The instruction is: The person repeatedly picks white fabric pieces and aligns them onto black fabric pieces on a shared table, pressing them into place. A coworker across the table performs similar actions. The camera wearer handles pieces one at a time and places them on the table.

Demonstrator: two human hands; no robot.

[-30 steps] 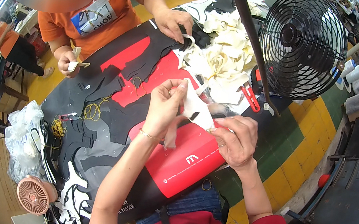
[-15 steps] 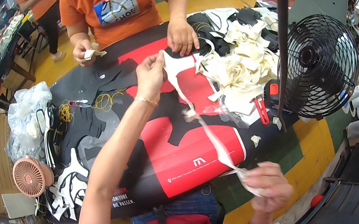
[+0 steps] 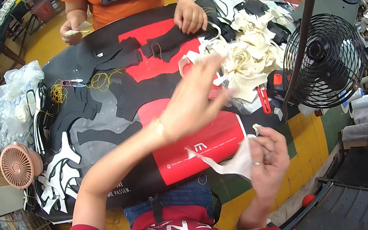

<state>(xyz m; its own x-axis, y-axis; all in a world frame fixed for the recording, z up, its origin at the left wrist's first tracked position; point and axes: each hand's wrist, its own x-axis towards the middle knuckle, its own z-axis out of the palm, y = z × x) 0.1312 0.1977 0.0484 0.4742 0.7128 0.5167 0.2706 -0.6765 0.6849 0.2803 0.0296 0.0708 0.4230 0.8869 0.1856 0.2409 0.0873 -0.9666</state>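
My right hand (image 3: 268, 162) is closed on a white cut fabric piece (image 3: 237, 163), which hangs to its left over the table's near edge with a thin tail. Over the red printed part of the table cover reaches my left hand (image 3: 193, 102), smeared by motion. Its fingers and thumb are stretched apart and I see nothing held in them. Just beyond them is a heap of cream fabric pieces (image 3: 247, 62), some with black pieces among them. A white piece with curved edges (image 3: 189, 58) lies at the heap's left side, partly hidden by my fingers.
Across the table a person in orange rests one hand (image 3: 191, 17) by the heap and holds a small cream piece (image 3: 78, 33) in the other. Around stand a black fan (image 3: 324, 61), a red-handled cutter (image 3: 263, 100), thread snips (image 3: 73, 83), a pink fan (image 3: 20, 165) and black pieces.
The long white strip stretched between my hands has left my left hand and now hangs from the right. My left hand moved right toward the heap; my right hand rose.
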